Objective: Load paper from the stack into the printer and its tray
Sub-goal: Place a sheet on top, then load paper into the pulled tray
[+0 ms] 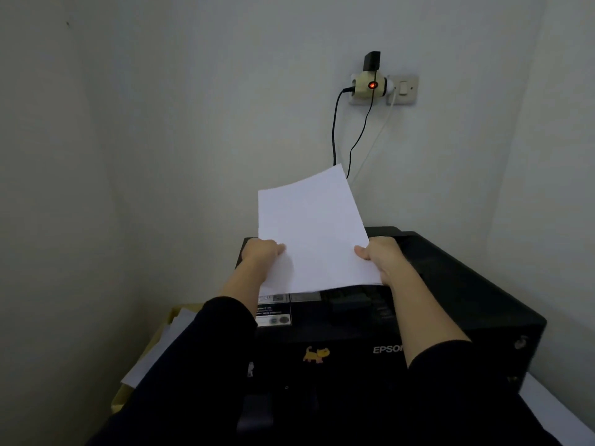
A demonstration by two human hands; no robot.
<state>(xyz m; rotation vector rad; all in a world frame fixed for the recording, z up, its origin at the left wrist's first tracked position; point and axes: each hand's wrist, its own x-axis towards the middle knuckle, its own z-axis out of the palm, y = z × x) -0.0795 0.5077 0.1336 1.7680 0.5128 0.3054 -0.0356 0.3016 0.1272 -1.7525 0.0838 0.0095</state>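
A white sheaf of paper (314,226) is held tilted over the top of a black Epson printer (467,294). My left hand (262,249) grips the paper's left edge and my right hand (381,252) grips its right edge. The paper's lower edge sits near the printer's rear feed area, and its upper end leans toward the wall. More white paper (161,346) lies on a yellowish surface left of the printer, partly hidden by my left sleeve. A yellow cat sticker (316,354) marks the printer's front.
A wall socket (380,86) with an adapter showing a red light is above the printer; cables (335,130) hang down behind the paper. Walls close in at the left and the back. A white surface (547,410) shows at the lower right.
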